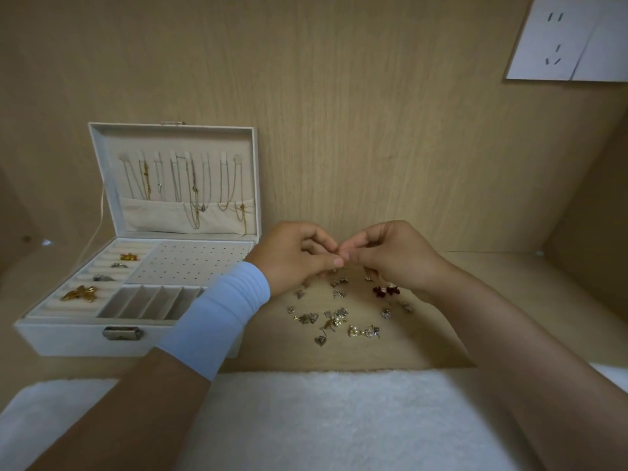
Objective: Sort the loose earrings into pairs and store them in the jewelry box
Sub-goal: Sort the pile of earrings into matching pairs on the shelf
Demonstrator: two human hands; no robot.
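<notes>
Seen from the left hand (292, 256) and right hand (394, 256), the open jewelry box (68, 334) blocked nine o'clock, and its raised lid (176, 137) walled off ten. The left forearm (221, 314) lay across the box's near right corner. Loose earrings (334, 321) littered six o'clock, with a white mat (339, 419) beyond them. Bare shelf (509, 273) lay open at three. At twelve, the back panel (339, 130) stood near.

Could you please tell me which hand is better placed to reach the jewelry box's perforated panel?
Probably the left hand: it is next to the perforated panel of the jewelry box; the right hand is farther away.
</notes>
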